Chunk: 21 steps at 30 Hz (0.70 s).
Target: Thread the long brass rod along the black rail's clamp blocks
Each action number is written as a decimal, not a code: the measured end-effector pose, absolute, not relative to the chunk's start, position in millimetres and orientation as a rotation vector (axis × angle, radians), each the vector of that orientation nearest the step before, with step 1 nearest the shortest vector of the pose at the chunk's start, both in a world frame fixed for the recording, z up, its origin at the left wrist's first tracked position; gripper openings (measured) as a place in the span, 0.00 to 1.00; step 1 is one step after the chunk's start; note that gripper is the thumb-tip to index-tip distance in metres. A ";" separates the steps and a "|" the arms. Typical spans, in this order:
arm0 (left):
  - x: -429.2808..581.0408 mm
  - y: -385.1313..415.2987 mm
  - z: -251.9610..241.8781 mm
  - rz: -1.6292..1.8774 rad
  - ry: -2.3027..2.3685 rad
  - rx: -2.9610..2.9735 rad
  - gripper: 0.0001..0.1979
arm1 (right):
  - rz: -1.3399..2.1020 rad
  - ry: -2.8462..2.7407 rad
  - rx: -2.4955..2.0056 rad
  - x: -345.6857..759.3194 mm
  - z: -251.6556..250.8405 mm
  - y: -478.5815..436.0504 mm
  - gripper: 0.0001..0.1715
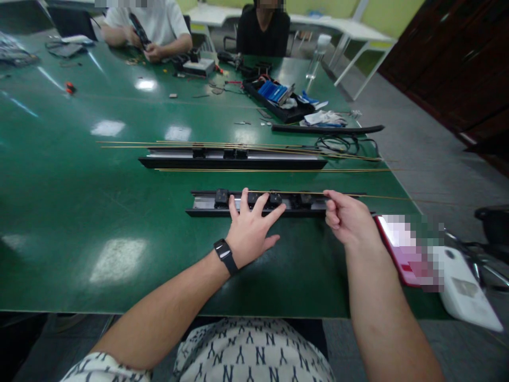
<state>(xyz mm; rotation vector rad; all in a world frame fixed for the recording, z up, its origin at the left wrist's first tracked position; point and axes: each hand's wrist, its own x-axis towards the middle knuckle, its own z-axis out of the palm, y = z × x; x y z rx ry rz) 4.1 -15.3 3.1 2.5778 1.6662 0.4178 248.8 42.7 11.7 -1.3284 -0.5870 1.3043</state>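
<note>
My left hand (pixel 250 228), with a black watch on its wrist, lies spread over a black and silver rail (pixel 204 203) that holds several black blocks (pixel 221 198). Its fingertips rest on the rail and near the blocks. My right hand (pixel 344 215) pinches a thin brass-coloured rod (pixel 296 192) between thumb and forefinger at the rail's right part. That rod runs along the rail's far edge, from my left fingertips past my right hand. Farther back lies a second black rail (pixel 234 163), with more thin rods (pixel 270 170) beside and across it.
Red-edged phone (pixel 401 254) and white device (pixel 467 292) lie right of my right forearm. Behind the rails are a black strip (pixel 328 129), coiled cable (pixel 345 143), black tray (pixel 286 114) and clear bottle (pixel 317 55). Two people sit across the green table (pixel 99 212); one holds a dark tool (pixel 139 32).
</note>
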 end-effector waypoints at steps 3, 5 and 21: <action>4.0 -15.5 3.1 0.423 1.667 2.577 0.38 | 1.311 -0.593 -1.331 249.5 11.7 42.5 0.04; 4.0 -15.5 3.0 0.423 1.669 2.576 0.38 | 1.311 -0.596 -1.335 249.2 12.3 42.2 0.04; 4.4 -14.9 2.1 0.420 1.666 2.581 0.39 | 1.259 -0.593 -1.352 243.6 14.6 41.6 0.03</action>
